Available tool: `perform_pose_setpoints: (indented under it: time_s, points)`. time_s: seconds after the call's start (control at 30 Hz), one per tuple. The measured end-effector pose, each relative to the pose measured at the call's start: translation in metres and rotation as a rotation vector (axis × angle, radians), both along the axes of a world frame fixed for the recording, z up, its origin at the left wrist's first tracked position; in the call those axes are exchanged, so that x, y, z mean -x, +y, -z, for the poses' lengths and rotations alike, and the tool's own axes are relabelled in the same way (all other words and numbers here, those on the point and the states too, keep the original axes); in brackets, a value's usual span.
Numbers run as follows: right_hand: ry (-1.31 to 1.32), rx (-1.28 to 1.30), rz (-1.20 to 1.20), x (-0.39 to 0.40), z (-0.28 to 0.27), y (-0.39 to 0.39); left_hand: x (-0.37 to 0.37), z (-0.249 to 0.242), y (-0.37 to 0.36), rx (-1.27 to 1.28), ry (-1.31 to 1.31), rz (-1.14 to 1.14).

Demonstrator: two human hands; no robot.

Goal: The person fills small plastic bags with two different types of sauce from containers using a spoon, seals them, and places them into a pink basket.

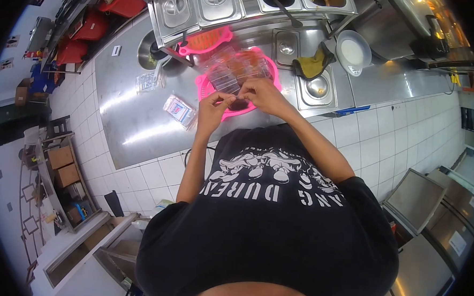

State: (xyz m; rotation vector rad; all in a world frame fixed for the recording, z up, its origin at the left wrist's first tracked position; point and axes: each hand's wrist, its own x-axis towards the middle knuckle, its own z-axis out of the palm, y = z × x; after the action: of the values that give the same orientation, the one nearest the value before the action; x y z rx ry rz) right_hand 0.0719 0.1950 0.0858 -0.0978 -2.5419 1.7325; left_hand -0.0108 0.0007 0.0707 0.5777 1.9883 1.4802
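My left hand and my right hand meet over the front of a pink plastic basket. Both are closed, fingertips pinched together almost touching; what lies between them is too small to make out. Just below the fingertips, something dark shows inside the basket. Behind my hands, clear plastic packets are piled in it, some with orange-red contents. A printed plastic pack in white, blue and red rests on the steel counter, left of my left hand.
Another pink basket holds orange contents under the raised rack of lidded steel pans. A steel bowl and a clear bag are at left. On the right are a dark yellow cloth, a lidded pan and a round white-filled container.
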Motion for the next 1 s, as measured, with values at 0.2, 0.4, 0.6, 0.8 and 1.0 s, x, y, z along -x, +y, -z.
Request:
perform_pose_setpoints:
  time_s: [0.2,0.4,0.6,0.8,1.0]
  points:
    - [0.021,-0.184,-0.048,0.004,0.059,-0.011,-0.020,0.055,-0.006,-0.043,0.016,-0.158]
    - [0.073,-0.121,-0.001,0.015,0.065,-0.013,-0.028,0.055,0.000,0.042,0.242,-0.270]
    - [-0.001,-0.171,-0.015,0.019,0.063,-0.012,-0.033,0.065,0.004,0.307,0.326,-0.128]
    - [0.039,0.049,0.457,0.004,0.044,0.031,-0.024,0.076,0.006,0.278,0.438,-0.177]
    - [0.007,-0.683,0.646,-0.048,0.084,0.118,-0.026,0.068,0.012,0.242,0.476,-0.297]
